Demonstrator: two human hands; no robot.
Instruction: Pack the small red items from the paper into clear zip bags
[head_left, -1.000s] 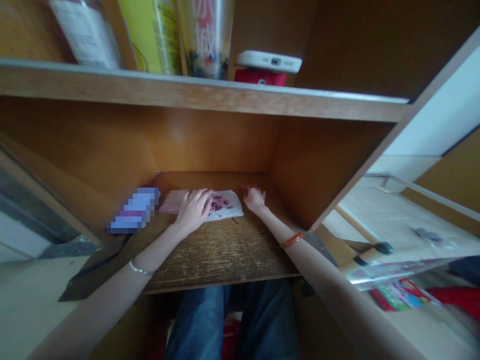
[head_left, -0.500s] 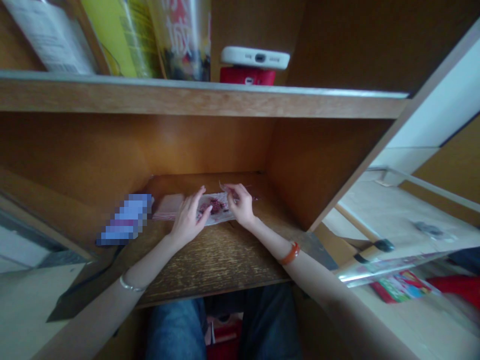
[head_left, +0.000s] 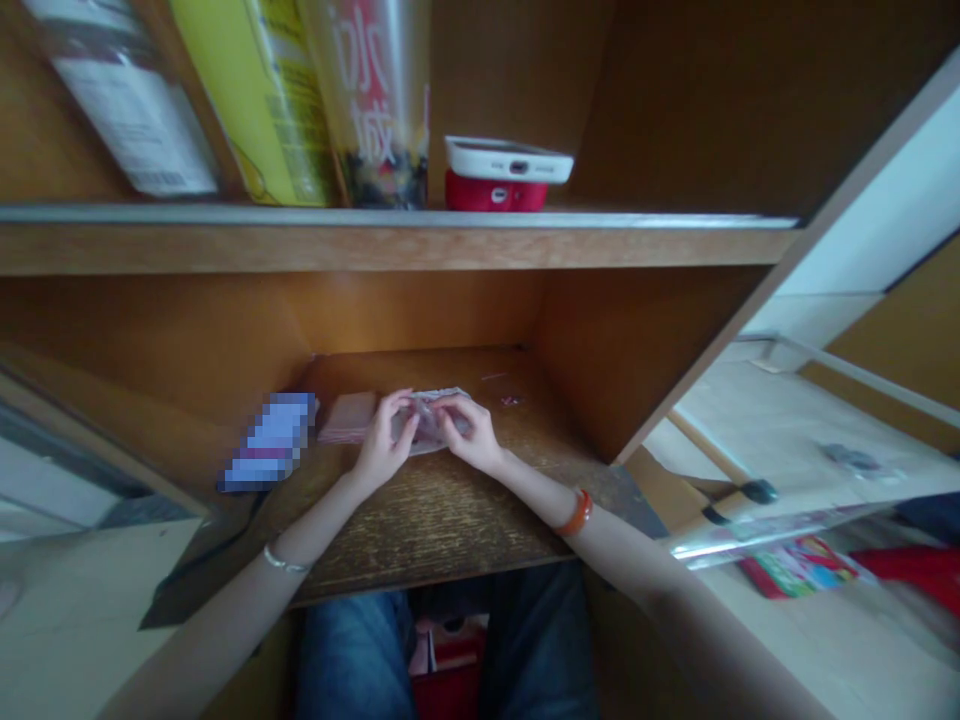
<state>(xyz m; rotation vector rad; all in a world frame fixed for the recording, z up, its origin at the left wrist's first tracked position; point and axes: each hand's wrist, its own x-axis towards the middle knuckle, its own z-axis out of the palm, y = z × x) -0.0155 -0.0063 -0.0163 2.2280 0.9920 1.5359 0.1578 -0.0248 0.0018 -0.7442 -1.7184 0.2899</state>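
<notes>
Both my hands meet over a crumpled white packet (head_left: 429, 425) on the wooden desktop (head_left: 442, 520). My left hand (head_left: 386, 442) and my right hand (head_left: 465, 435) pinch it from either side, hiding most of it. A flat stack of pink paper (head_left: 346, 417) lies just left of my left hand, apart from it. Tiny reddish bits (head_left: 511, 400) are scattered behind my right hand.
A pixelated blue object (head_left: 270, 442) lies left of the pink stack. Above, a wooden shelf (head_left: 375, 245) holds a yellow book (head_left: 262, 100), a tall cup (head_left: 375, 100) and a white phone (head_left: 508, 160) on a red item (head_left: 495, 195). Wooden walls enclose the desk's back and sides.
The white packet, flat and open with red contents a second ago, is now gathered up between both hands. My right hand has moved left towards my left hand.
</notes>
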